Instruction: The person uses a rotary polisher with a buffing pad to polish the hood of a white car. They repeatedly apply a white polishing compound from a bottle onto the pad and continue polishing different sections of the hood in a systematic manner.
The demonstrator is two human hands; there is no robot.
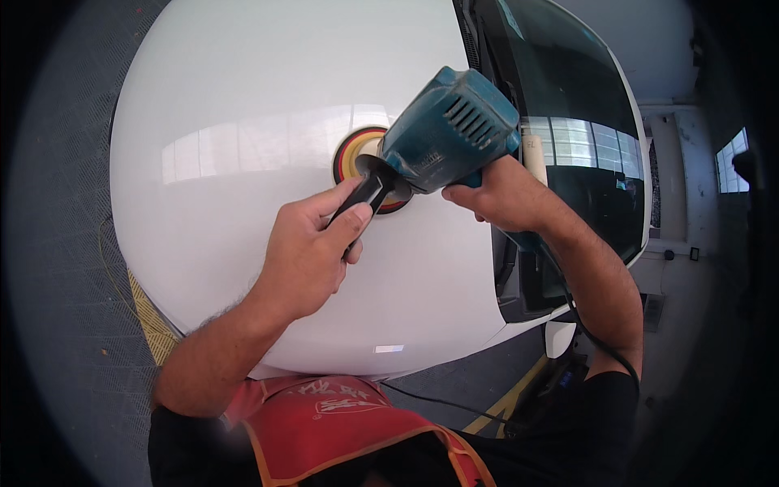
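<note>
A teal Makita rotary polisher (447,134) is held over the white car hood (243,109). Its round pad (347,155), yellow with a red and black rim, lies against the paint or just above it; the contact is partly hidden by the tool. My left hand (316,243) grips the black side handle (371,195), with the thumb along its top. Around the tool's rear grip is my right hand (502,195), its fingers mostly hidden beneath the body. The black power cord (566,286) runs from the grip along my right forearm.
To the right are the windshield (584,176) and wiper cowl (505,268), with a pale cylindrical object (534,159) near my right wrist. A side mirror (558,338) juts out at lower right. Grey grid flooring (67,274) with yellow sections surrounds the car. My red apron (328,426) meets the fender side.
</note>
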